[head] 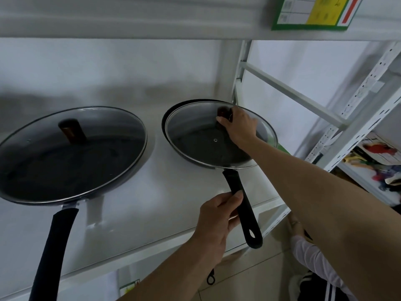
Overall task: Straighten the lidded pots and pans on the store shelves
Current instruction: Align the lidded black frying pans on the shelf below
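Observation:
Two black frying pans with glass lids stand on a white shelf [134, 213]. The larger left pan [65, 157] has its lid seated, a brown knob [72, 131] on top, and its long black handle [54, 253] sticks out past the shelf's front edge. The smaller right pan's [208, 148] glass lid [195, 118] sits shifted toward the right front, off the pan's rim. My right hand [238, 127] grips the dark lid knob [223, 112]. My left hand [217, 222] is closed around this pan's black handle [247, 216].
The upper shelf's edge carries a green and yellow price label [312, 11]. A white perforated upright [355, 98] and crossbar [290, 92] stand right of the small pan. Colourful goods [377, 157] lie on the neighbouring rack. Another person's sleeve [312, 257] shows below right.

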Demonstrator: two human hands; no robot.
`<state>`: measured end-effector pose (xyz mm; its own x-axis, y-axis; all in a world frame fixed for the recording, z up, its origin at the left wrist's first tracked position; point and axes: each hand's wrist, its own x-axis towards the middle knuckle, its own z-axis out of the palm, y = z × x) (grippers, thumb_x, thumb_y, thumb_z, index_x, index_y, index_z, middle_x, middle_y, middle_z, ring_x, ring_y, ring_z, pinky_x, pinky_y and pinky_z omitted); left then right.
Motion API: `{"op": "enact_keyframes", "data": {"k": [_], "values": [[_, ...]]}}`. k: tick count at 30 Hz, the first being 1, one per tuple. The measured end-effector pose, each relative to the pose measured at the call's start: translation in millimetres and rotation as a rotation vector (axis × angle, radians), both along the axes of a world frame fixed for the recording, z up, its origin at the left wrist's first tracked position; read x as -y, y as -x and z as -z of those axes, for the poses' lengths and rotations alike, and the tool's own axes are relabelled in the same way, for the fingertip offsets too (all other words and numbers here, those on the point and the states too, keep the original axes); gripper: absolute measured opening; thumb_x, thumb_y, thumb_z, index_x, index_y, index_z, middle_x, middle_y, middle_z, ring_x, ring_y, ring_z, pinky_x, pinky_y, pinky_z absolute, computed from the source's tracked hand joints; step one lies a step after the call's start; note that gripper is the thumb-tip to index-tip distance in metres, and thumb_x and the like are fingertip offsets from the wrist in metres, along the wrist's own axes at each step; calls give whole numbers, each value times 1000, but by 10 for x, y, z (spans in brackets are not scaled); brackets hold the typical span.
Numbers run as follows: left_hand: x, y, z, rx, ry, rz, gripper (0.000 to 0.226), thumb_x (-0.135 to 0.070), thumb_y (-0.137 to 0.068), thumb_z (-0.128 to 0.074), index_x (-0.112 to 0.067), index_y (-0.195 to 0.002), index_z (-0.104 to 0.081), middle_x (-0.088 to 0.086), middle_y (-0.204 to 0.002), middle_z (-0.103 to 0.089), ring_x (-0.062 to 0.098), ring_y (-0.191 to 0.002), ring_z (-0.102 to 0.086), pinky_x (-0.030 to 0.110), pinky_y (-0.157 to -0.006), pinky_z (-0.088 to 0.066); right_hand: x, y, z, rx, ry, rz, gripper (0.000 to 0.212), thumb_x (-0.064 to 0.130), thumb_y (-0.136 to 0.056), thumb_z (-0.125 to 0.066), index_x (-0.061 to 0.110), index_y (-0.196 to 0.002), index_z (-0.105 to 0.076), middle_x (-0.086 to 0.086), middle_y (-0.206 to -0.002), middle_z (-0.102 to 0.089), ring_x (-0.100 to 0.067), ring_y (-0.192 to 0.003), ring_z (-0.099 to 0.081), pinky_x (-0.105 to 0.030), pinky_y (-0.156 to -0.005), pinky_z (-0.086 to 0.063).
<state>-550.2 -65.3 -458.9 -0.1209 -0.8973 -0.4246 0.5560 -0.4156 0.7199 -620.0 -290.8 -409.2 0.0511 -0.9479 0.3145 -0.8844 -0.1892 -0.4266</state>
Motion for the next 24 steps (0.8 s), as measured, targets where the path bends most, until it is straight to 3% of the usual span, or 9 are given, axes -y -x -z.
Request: {"op": "enact_keyframes", "data": {"k": [7, 13, 24], "values": [[6, -3, 7, -7, 4, -1, 32, -21, -87, -70, -1, -111, -70, 17, -107, -76, 17, -90, -75, 22, -75, -59, 114, -88, -15, -17, -6, -5, 44, 49, -95, -52, 12, -119, -58, -11, -115, -66, -31, -107, -60, -43, -94, -37], [16, -11, 27, -16, 6, 7, 32, -20, -87, -69, -1, -112, -69, 12, -98, -77, 17, -91, -75, 29, -85, -60, 180, -145, 0, 16, -12, -18, 42, 46, -95, -53, 11, -117, -57, -12, -118, -65, -32, -112, -58, -51, -105, -36], [4, -13, 24, -26, -9, -2, 30, -20, -84, -73, -2, -107, -71, 6, -88, -78, 16, -87, -75, 33, -88, -60, 190, -189, 56, 0, 14, -9, 43, 47, -97, -50, 10, -117, -55, -12, -118, -64, -31, -108, -59, -42, -93, -37]]}}
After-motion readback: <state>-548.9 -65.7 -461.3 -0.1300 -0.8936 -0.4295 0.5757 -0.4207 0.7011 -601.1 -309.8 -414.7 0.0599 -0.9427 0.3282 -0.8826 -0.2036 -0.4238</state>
